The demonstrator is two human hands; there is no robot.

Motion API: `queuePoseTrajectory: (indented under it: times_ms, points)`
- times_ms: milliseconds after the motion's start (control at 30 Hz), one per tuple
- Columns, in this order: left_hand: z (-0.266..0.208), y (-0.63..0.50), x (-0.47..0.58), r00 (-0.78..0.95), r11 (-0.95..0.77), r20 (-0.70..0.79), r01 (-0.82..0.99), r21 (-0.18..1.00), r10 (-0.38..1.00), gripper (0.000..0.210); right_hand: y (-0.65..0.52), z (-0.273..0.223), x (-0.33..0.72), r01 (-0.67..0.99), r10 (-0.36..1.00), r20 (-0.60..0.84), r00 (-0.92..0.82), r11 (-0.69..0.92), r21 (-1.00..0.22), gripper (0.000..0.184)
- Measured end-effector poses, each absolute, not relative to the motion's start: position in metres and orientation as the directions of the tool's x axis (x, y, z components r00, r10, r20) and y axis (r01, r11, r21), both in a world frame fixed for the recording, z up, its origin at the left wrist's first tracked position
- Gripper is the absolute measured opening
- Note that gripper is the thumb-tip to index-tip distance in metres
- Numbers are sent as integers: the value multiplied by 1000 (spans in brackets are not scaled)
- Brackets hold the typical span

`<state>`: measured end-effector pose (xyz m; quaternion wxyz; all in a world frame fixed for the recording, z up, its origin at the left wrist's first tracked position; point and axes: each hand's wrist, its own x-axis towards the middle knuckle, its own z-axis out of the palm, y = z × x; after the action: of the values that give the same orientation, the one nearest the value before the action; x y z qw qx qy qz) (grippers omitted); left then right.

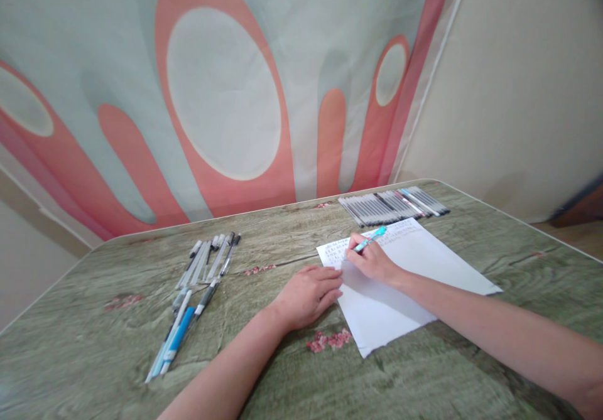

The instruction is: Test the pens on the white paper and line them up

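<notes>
"What are the hands doing?"

"The right hand [371, 262] pinches a turquoise pen [376, 235] over the upper part of a white sheet of paper [391, 310] on the tabletop [264, 370]. The left hand [306, 296] lies flat, fingers nearly together, tips at the sheet's left edge."

"Which step is this?"

"Writing, I judge: small lines fill the top; the lower part is blank. The pen's tip is hidden."

"And the next move?"

"It would call for a steady sheet and a light, controlled pen stroke."

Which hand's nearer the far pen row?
Right. The right hand, holding a turquoise pen, is just short of the pen row; the left hand lies farther back, at the left edge of the paper.
</notes>
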<state>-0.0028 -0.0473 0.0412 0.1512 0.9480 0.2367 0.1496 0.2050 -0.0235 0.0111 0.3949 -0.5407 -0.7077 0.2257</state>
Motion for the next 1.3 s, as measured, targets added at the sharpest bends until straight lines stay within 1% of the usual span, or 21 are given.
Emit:
queuePoseTrajectory:
  times_ms: [367, 1033, 1167, 1300]
  points:
    - [41, -48, -3, 840, -845, 225, 403, 351, 494, 35, -21, 8, 205, 590, 942, 326, -76, 306, -747, 8]
    - [40, -47, -3, 853, -850, 188, 411, 330, 486, 36, -23, 12, 206, 564, 946, 312, -82, 302, -768, 8]
    - [40, -47, -2, 852, -848, 187, 415, 329, 489, 36, -21, 10, 207, 557, 957, 291, -5, 245, -794, 10]
    - [39, -46, -4, 843, -843, 217, 401, 358, 493, 34, -22, 13, 203, 530, 956, 292, -26, 260, -807, 17]
